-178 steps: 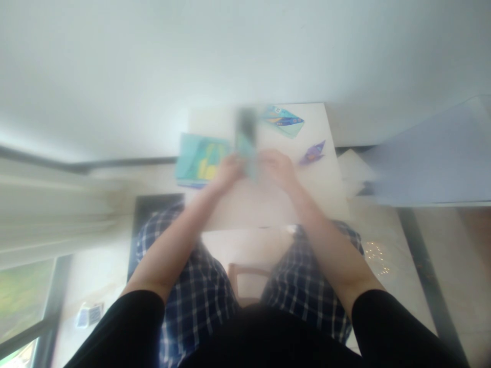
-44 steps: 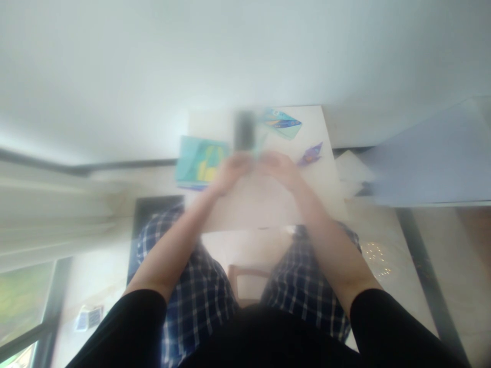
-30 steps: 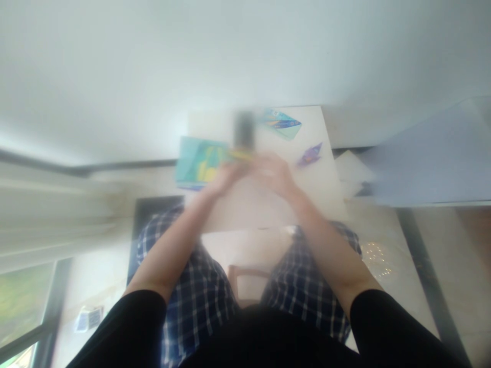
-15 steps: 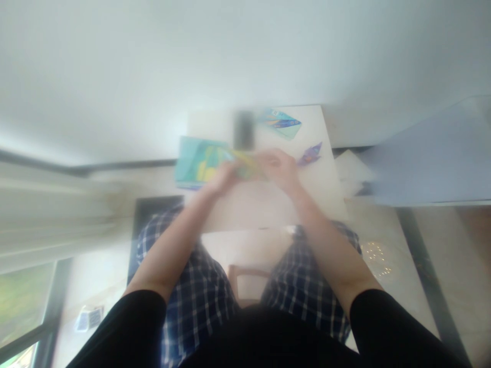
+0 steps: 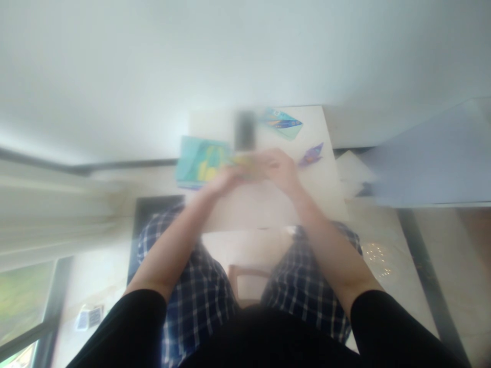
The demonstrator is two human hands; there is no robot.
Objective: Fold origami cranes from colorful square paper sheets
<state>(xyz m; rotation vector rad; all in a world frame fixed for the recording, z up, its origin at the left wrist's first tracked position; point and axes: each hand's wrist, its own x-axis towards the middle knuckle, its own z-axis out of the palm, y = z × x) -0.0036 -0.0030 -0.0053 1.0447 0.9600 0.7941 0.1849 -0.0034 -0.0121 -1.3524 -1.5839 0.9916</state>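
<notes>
The picture is blurred. My left hand [image 5: 222,180] and my right hand [image 5: 282,169] meet over a small white table [image 5: 264,204], and both grip a small yellow-green piece of paper [image 5: 247,166] between them. How the paper is folded is too blurred to tell. A teal and yellow booklet [image 5: 197,161] lies just left of my left hand. A dark upright object [image 5: 244,130] stands behind the hands.
A folded purple paper figure [image 5: 311,154] lies right of my right hand, and a teal and blue folded paper [image 5: 283,122] lies at the table's far edge. White sheets [image 5: 355,171] and a large pale surface [image 5: 433,158] sit to the right. My checked shorts fill the foreground.
The paper in my hands showed teal and upright earlier; now it shows yellow-green and lies low between the hands. My hands shifted slightly as they worked it.
</notes>
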